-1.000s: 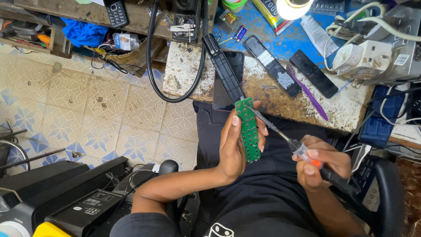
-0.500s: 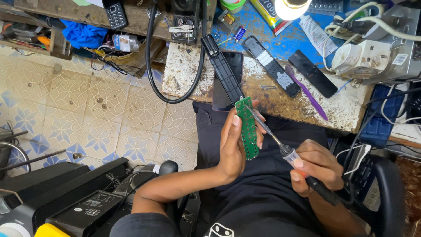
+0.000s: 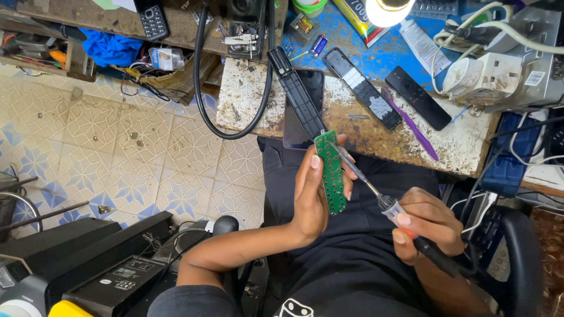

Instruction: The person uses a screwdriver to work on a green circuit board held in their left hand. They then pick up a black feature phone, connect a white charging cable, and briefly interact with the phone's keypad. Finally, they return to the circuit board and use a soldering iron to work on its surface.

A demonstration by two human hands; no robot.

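Left hand (image 3: 314,196) holds a narrow green circuit board (image 3: 331,171) upright over the lap, thumb on the near face, fingers (image 3: 346,170) wrapped behind; grip closed around the board's long edges. Board sits just in front of the desk (image 3: 358,126) edge, not touching it.

Right hand (image 3: 429,226) closed around a soldering iron (image 3: 382,199), fist-like grip on the dark handle, thumb and index pinching near the clear collar with an orange band. Metal tip points up-left and meets the board's upper part; looks like touching, hard to be sure at this angle. The iron's cord is hidden behind the wrist.

On the desk: long black remote shell (image 3: 296,91) lying diagonally, its lower end just beside the top of the board. Under it a dark phone or tablet (image 3: 311,88), flat. Right of that an opened black remote (image 3: 363,88) with a pale pad inside, then a closed black remote (image 3: 418,98), then a purple stick tool (image 3: 410,124) beside it. Small blue battery (image 3: 318,45) further back. White plug adapter (image 3: 483,76) with cables at the right end. Thick black cable (image 3: 202,88) loops down off the desk's left side over the patterned tile floor (image 3: 117,152). Old keypad phone (image 3: 153,20) on the shelf at top left, blue cloth (image 3: 111,50) below it.
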